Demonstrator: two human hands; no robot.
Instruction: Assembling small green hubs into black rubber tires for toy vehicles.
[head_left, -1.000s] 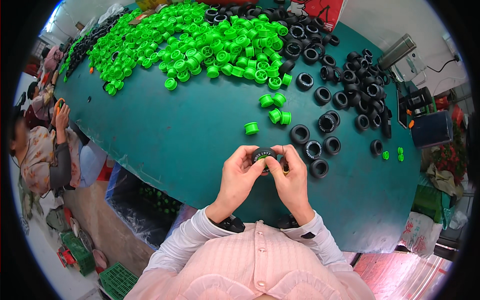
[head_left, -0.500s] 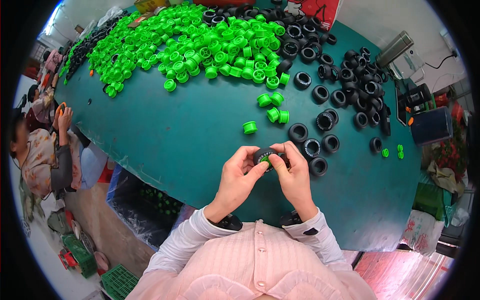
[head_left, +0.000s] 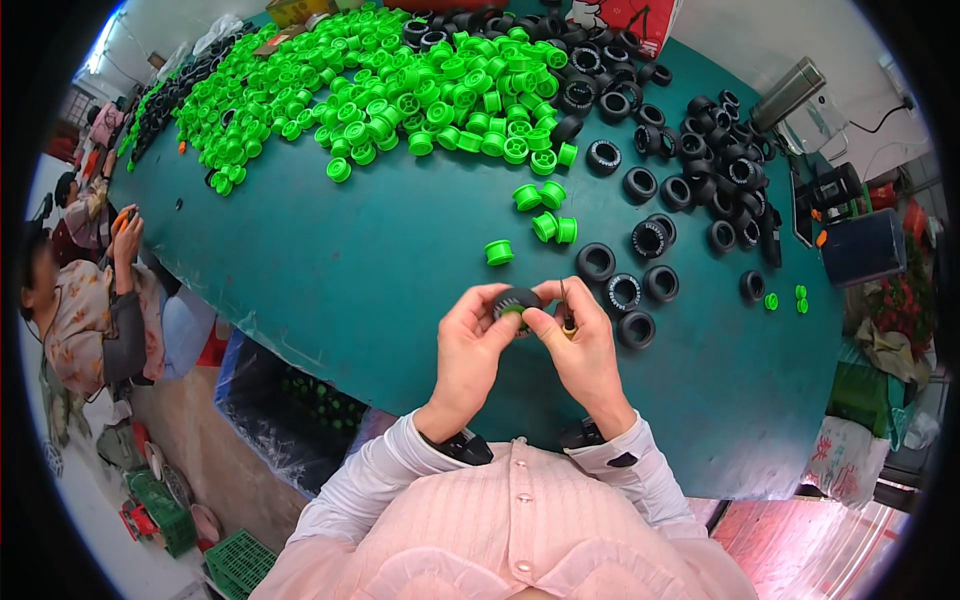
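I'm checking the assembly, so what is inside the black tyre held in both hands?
A bit of green hub shows inside the black tyre, between the left hand and right hand. Fingers cover the rest, so how deep it sits stays hidden.

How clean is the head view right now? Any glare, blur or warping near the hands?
Head view: fisheye bends the dark green table edge and blackens the corners; light is even, shadows soft; bright washout at the upper left rim; left hand, right hand and the small black rubber tyre with a green plastic hub between them look sharp; the green plastic hub pile stays distinct.
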